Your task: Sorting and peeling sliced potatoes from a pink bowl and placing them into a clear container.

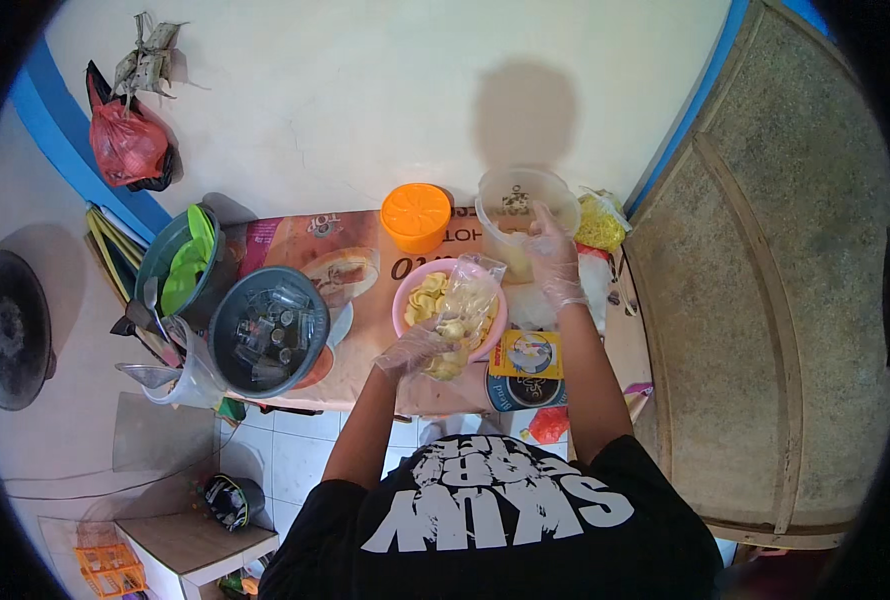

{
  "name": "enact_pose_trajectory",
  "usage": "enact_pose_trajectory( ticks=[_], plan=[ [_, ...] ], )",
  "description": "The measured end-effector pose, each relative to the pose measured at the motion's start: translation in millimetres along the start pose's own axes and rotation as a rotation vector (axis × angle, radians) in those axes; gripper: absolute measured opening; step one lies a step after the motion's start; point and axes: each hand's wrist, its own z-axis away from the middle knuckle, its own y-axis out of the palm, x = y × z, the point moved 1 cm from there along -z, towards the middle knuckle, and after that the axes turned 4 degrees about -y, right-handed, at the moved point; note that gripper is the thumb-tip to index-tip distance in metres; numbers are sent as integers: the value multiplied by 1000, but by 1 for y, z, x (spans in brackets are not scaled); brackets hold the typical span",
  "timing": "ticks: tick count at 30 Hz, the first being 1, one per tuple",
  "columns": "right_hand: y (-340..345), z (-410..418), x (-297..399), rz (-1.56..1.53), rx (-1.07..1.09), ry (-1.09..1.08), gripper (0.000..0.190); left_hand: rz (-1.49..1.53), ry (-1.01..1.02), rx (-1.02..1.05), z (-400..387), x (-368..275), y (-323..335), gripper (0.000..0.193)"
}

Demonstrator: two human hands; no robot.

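Observation:
Clear plastic gloves cover both my hands. My left hand holds a clear plastic bag with pale chips in its lower part, over a pink basin of yellowish chips. My right hand is at the side of a translucent plastic tub, its thumb or a finger near the rim; whether it grips the tub is unclear. Something pale yellow shows low in the tub. An orange lidded container stands behind the pink basin.
A grey basin of clear cups and a green bucket with lime-green items stand at the left, beside a clear container of utensils. Near my right forearm lie a yellow packet and a blue tin. A yellow-filled bag sits by the wall.

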Motion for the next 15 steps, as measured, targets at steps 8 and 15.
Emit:
enact_pose_trajectory(
  ticks=[8, 15],
  plan=[
    [36, 39, -3, 135, 308, -818, 34, -333, 42, -62, -4, 6, -6, 64],
    [3, 7, -69, 199, 333, -139, 24, -422, -29, -76, 2, 9, -6, 71]
  ],
)
